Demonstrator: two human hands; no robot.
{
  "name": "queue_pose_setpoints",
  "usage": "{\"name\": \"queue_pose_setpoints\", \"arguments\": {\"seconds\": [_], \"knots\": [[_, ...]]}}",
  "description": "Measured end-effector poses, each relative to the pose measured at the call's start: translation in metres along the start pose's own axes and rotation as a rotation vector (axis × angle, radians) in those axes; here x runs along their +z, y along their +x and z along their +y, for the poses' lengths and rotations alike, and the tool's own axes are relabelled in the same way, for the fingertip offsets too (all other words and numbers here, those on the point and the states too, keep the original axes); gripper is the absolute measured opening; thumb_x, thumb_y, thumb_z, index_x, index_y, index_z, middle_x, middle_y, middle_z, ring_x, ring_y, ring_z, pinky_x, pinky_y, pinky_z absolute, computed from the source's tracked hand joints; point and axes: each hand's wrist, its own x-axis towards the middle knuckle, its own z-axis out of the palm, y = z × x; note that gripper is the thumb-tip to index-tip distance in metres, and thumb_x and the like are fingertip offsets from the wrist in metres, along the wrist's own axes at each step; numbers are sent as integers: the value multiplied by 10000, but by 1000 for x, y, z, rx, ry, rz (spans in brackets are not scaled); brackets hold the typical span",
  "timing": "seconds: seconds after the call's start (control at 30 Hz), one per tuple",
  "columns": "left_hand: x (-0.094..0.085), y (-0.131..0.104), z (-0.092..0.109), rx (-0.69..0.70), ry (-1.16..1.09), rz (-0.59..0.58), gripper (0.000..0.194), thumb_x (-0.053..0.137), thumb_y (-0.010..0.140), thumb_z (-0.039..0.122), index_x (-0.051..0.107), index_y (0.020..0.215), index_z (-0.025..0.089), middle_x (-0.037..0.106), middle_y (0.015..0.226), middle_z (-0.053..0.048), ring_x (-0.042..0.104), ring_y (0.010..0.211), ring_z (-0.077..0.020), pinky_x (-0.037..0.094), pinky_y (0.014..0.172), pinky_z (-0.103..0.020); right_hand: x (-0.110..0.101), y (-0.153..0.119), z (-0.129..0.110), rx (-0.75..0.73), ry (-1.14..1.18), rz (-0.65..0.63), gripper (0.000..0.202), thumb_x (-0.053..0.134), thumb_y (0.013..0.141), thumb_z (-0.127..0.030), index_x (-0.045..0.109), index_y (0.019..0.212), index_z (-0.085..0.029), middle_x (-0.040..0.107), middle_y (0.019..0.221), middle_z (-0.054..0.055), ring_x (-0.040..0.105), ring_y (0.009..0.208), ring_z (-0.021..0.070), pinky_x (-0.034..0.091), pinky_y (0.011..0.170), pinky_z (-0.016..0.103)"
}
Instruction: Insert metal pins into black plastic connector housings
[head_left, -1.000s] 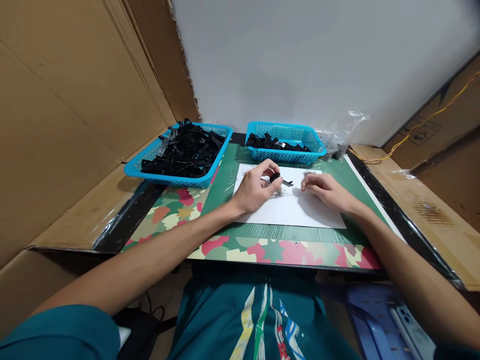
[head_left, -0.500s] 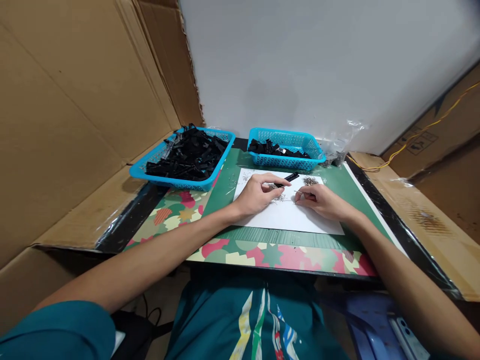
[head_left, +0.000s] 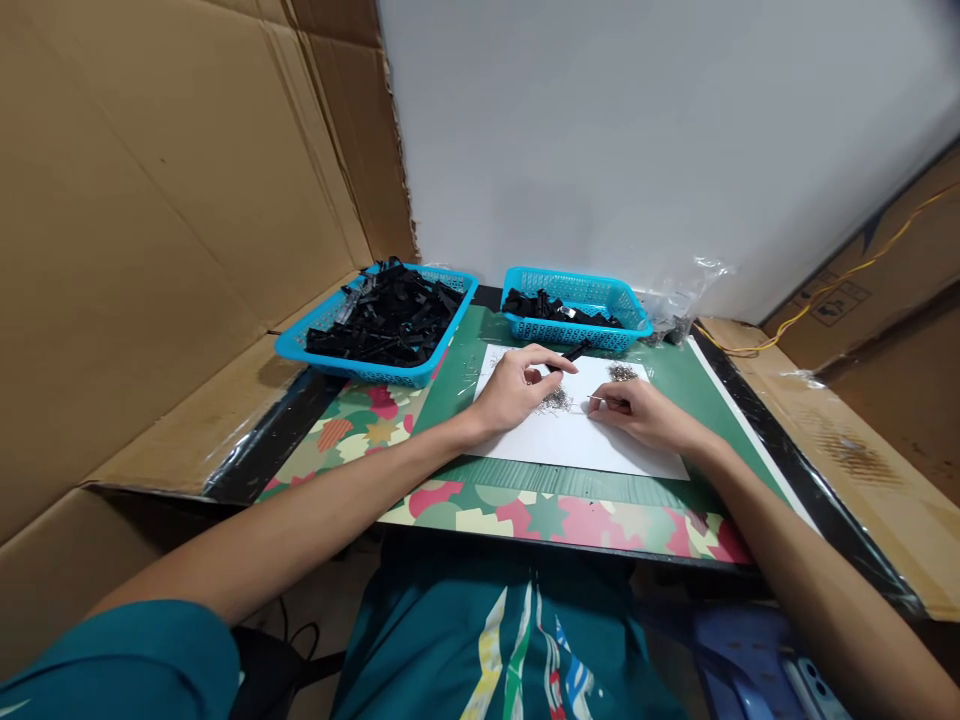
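Over a white sheet [head_left: 570, 446], my left hand [head_left: 508, 392] pinches a black strip-shaped piece [head_left: 576, 352] between thumb and fingers. Its far end sticks out past the fingertips. Just below those fingers lies a pile of small thin metal pins [head_left: 556, 400]. My right hand [head_left: 639, 410] is closed beside the pile, thumb against fingers, with a thin metal pin [head_left: 592, 399] at the fingertips. Beyond the right hand sits a second, darker pile of small metal pieces [head_left: 622, 371]. The exact kind of the black piece is too small to make out.
A blue basket [head_left: 397, 374] heaped with black pieces stands at the back left. A smaller blue basket [head_left: 574, 333] holds more of them. Right of it rests a clear plastic bag [head_left: 679, 310]. Cardboard walls [head_left: 187, 200] flank the green table mat [head_left: 720, 400].
The black piece has tilted and shows less beyond my left fingers. My right hand has shifted only slightly. The whole view has moved a little.
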Motion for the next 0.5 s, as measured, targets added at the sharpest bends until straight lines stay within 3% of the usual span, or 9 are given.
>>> {"name": "queue_pose_setpoints", "arguments": {"seconds": [0.23,0.33,0.43,0.5], "knots": [[-4,2,-5,-11,24,48,200,631,916,176,816,991,160,758,1091,-90,674,938,-162,524,729,-261,15,4,-9,15,-50,43,282,590,1000,-376,776,1016,-165,633,681,6,487,611,161,340,606,299],[-5,2,-6,-18,38,43,205,625,920,174,815,998,166,754,1109,-89,675,929,-161,531,727,-262,16,6,-13,-13,21,62,299,571,1007,-379,786,1006,-171,736,788,46,576,670,184,394,643,307],[-5,1,-6,-13,52,42,220,614,922,153,818,1000,173,748,1123,-90,672,921,-156,534,724,-260,9,8,-5,-16,78,192,317,546,1001,-378,778,960,-165,782,908,85,642,757,212,439,685,318],[-6,1,-5,-11,49,40,221,612,928,153,818,1005,176,743,1140,-92,668,912,-152,535,718,-260,-1,6,6,30,52,343,328,563,978,-410,763,919,-157,745,818,77,598,685,199,411,635,313]]}}
